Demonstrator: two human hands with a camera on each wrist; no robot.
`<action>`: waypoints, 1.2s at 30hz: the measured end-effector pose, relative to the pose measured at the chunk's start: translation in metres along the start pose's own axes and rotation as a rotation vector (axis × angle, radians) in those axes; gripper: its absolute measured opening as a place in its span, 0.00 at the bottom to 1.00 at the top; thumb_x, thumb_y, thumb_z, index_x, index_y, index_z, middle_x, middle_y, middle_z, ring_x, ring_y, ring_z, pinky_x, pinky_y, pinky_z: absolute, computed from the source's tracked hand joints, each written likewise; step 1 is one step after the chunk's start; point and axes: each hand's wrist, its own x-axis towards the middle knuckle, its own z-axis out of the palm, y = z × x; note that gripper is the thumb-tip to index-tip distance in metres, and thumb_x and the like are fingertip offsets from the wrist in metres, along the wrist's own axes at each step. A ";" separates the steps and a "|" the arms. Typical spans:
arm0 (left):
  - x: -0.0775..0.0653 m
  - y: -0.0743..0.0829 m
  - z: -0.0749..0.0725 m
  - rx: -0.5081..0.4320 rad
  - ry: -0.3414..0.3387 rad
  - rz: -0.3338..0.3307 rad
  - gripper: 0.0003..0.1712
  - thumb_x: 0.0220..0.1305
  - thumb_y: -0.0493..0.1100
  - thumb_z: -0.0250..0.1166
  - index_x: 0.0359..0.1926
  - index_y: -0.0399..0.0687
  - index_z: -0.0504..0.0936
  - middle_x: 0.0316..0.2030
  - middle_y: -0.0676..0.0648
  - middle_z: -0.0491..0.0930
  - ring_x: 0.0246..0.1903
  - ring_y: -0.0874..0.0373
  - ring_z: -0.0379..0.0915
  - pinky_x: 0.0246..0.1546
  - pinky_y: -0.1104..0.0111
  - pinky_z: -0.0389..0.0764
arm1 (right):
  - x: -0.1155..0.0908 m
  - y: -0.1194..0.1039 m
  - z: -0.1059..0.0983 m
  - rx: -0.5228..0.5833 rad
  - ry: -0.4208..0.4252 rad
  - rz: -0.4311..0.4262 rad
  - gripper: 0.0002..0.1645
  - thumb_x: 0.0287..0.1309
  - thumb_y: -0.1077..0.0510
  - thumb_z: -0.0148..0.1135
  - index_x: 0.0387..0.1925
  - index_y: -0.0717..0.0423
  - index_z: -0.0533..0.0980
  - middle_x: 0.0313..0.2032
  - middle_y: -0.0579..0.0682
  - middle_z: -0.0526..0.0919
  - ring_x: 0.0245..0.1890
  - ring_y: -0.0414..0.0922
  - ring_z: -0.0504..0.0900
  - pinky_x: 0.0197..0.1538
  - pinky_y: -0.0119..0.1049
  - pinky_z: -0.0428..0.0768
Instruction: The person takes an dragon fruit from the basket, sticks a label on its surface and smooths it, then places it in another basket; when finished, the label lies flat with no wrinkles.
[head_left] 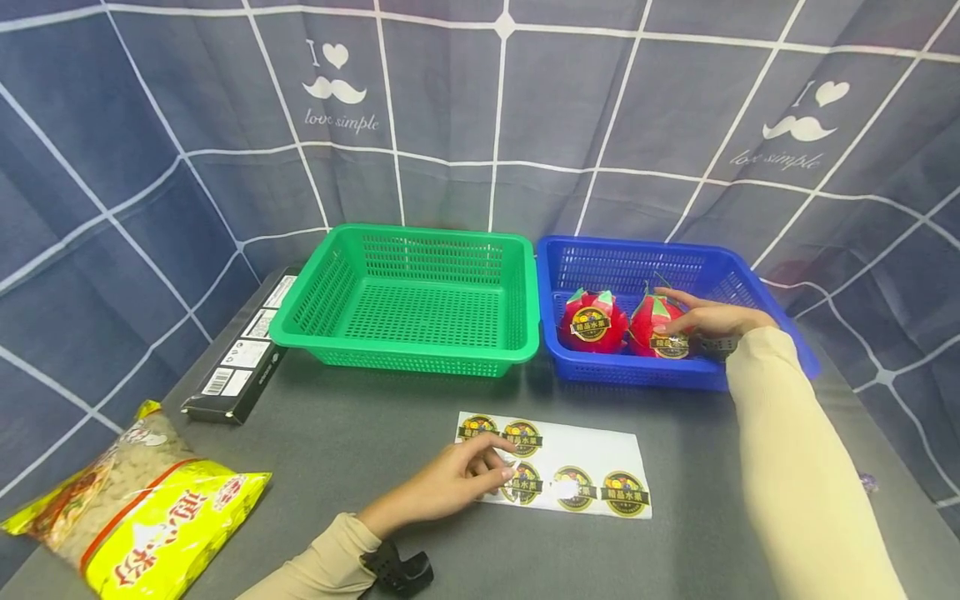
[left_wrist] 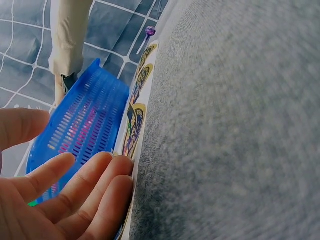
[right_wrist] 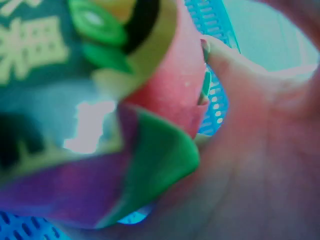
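In the head view my right hand (head_left: 718, 317) reaches into the blue basket (head_left: 637, 371) and holds a red dragon fruit (head_left: 639, 327) with green-tipped scales. A round black-and-gold sticker (head_left: 670, 345) is on its front. Close up in the right wrist view, the palm and fingers curve round the fruit (right_wrist: 172, 92). Another stickered dragon fruit (head_left: 617, 323) sits to its left. My left hand (head_left: 450, 479) rests low over the left end of a white sticker sheet (head_left: 588, 446), its fingers loosely bent. The left wrist view shows those fingers (left_wrist: 87, 182) holding nothing, thumb apart.
A green basket (head_left: 405, 362) stands left of the blue one. Beside it lies a long black box (head_left: 258, 367). A yellow-and-clear food bag (head_left: 161, 521) is at the front left. A small purple lollipop (left_wrist: 150, 31) lies at the right. A checked curtain (head_left: 442, 100) hangs behind.
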 end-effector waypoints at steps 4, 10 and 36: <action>0.001 0.000 0.000 0.029 0.002 -0.004 0.19 0.61 0.49 0.58 0.51 0.46 0.73 0.32 0.43 0.82 0.24 0.62 0.74 0.24 0.76 0.73 | 0.001 -0.003 0.001 -0.036 0.000 -0.006 0.54 0.57 0.53 0.54 0.68 0.52 0.26 0.66 0.69 0.41 0.64 0.68 0.49 0.62 0.59 0.60; -0.001 0.002 0.001 0.050 -0.004 -0.035 0.19 0.61 0.49 0.57 0.51 0.49 0.73 0.32 0.46 0.82 0.24 0.63 0.74 0.26 0.76 0.73 | -0.003 -0.010 0.003 -0.117 0.036 0.002 0.54 0.58 0.50 0.53 0.69 0.56 0.28 0.68 0.67 0.31 0.67 0.67 0.36 0.62 0.66 0.48; -0.002 0.005 -0.005 0.000 -0.002 -0.020 0.19 0.61 0.49 0.58 0.51 0.46 0.73 0.34 0.42 0.79 0.23 0.63 0.73 0.21 0.77 0.73 | -0.033 -0.042 0.056 -0.436 0.499 -0.193 0.37 0.61 0.46 0.51 0.64 0.64 0.57 0.59 0.72 0.63 0.58 0.67 0.64 0.56 0.61 0.65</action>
